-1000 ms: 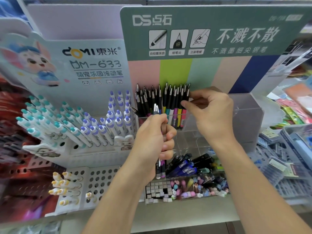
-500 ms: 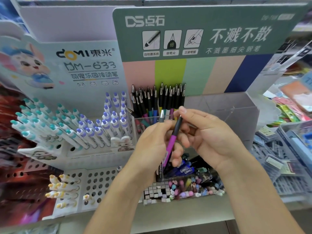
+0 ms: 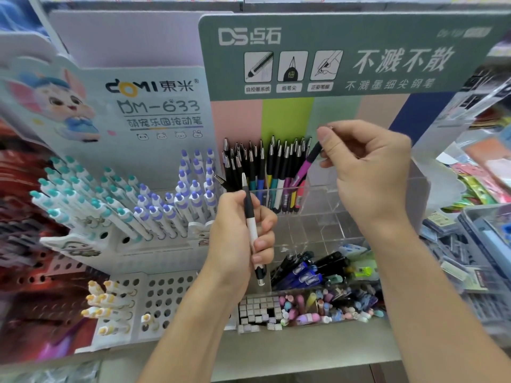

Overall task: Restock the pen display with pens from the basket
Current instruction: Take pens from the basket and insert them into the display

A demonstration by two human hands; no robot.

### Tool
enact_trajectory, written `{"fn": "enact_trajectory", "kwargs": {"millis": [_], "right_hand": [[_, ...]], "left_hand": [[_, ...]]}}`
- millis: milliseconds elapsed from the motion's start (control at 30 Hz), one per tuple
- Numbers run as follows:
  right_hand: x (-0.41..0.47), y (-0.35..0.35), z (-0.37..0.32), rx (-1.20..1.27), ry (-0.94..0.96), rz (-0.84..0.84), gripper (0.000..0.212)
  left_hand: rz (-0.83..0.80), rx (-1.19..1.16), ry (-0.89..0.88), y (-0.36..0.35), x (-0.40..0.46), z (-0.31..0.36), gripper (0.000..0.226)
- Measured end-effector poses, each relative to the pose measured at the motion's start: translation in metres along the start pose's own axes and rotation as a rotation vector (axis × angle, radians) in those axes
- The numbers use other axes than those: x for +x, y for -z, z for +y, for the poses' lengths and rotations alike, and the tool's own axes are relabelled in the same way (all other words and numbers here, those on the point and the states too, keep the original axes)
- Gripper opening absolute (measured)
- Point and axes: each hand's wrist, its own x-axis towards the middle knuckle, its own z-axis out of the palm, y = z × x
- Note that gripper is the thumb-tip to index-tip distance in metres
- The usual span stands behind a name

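My left hand (image 3: 237, 239) grips a white pen with a black top (image 3: 251, 225), held upright in front of the clear acrylic pen display (image 3: 331, 200). My right hand (image 3: 370, 172) pinches the top of a purple pen with a black cap end (image 3: 305, 164); the pen leans with its lower end among the row of standing pens (image 3: 265, 172) in the display's upper left compartment. The compartments to the right of that row hold nothing. No basket is in view.
A white Domi stand (image 3: 116, 205) with teal and purple pens is on the left. A perforated white rack (image 3: 154, 297) holds yellow-tipped pens. Loose blue and black pens (image 3: 307, 269) and small erasers (image 3: 318, 308) fill the lower trays. Packaged stationery (image 3: 475, 239) crowds the right.
My right hand took the purple pen from the left hand's bundle and lifted it up to the display row. The left hand now keeps one white pen.
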Motion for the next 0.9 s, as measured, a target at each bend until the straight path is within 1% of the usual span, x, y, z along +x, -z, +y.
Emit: {"fn": "enact_trajectory", "kwargs": {"millis": [67, 167, 300, 367, 533, 600, 700, 800, 833, 900], "right_hand": [[-0.002, -0.006, 0.004, -0.055, -0.011, -0.032, 0.008], [-0.004, -0.011, 0.008, -0.077, -0.037, -0.033, 0.015], [-0.007, -0.016, 0.015, -0.154, -0.08, -0.073, 0.014], [-0.008, -0.019, 0.016, -0.157, -0.124, -0.067, 0.014], [-0.016, -0.013, -0.001, -0.179, -0.139, -0.014, 0.016], [-0.027, -0.01, -0.01, -0.054, -0.211, -0.052, 0.016], [-0.048, -0.012, -0.015, 0.227, -0.454, -0.166, 0.014], [-0.061, -0.012, -0.009, 0.539, -0.688, -0.154, 0.017], [-0.063, -0.01, -0.006, 0.613, -0.733, -0.156, 0.018], [-0.066, -0.006, -0.004, 0.684, -0.772, -0.16, 0.019]], "left_hand": [[-0.018, -0.029, -0.027, 0.001, 0.0, -0.001, 0.033], [-0.013, 0.0, -0.082, 0.003, 0.004, -0.003, 0.023], [0.039, 0.174, -0.147, 0.003, 0.006, -0.005, 0.019], [0.051, 0.235, -0.15, 0.002, 0.007, -0.006, 0.018], [0.024, 0.258, -0.139, -0.002, 0.008, -0.007, 0.02], [0.017, 0.278, -0.149, -0.003, 0.009, -0.008, 0.021], [-0.047, 0.313, -0.179, -0.006, 0.009, -0.009, 0.018], [-0.083, 0.411, -0.206, -0.004, 0.01, -0.009, 0.01], [-0.085, 0.443, -0.209, -0.002, 0.011, -0.008, 0.009], [-0.076, 0.496, -0.216, 0.001, 0.011, -0.008, 0.01]]}}
